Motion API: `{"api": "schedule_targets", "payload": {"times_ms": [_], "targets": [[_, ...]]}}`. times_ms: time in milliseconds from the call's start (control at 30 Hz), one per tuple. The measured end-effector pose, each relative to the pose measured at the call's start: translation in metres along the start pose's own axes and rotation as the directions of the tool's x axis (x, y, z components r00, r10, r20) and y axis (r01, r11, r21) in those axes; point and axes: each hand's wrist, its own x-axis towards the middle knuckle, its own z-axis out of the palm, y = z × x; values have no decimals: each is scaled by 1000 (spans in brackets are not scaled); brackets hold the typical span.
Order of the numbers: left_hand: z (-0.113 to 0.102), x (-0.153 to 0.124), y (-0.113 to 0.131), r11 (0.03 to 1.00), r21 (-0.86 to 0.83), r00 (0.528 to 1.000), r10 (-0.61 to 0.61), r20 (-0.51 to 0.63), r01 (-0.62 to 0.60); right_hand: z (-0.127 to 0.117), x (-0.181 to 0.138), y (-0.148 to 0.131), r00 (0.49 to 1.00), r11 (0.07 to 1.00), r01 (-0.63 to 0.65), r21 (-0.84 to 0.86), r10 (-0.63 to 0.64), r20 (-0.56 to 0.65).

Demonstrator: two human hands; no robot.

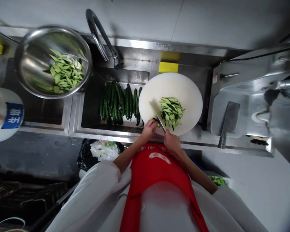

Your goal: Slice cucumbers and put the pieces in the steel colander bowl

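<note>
My right hand [172, 141] is closed round the handle of a kitchen knife [157, 116], whose blade lies across the near part of a round white cutting board [183, 87]. My left hand [149, 128] is curled over a short piece of cucumber [158, 121] at the board's near edge, right beside the blade. A heap of sliced cucumber [171, 111] lies on the board just right of the knife.
Several whole cucumbers [118, 103] lie in the sink left of the board. A steel bowl [33, 64] with cucumber slices stands at the far left. A tap [99, 33] arches over the sink, and a cleaver [228, 122] rests on the steel counter to the right.
</note>
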Motion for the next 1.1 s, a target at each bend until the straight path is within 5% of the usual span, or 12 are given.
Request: {"api": "schedule_targets", "payload": {"times_ms": [267,1100], "targets": [[2,-4,-7,999,43,993,-6,115,1,-10,-5,-1,1000,997,27,-68,-27,9],[13,-19,-13,989,-120,996,-92,-16,89,-25,11,-5,993,989,116,-90,-117,-10]]}}
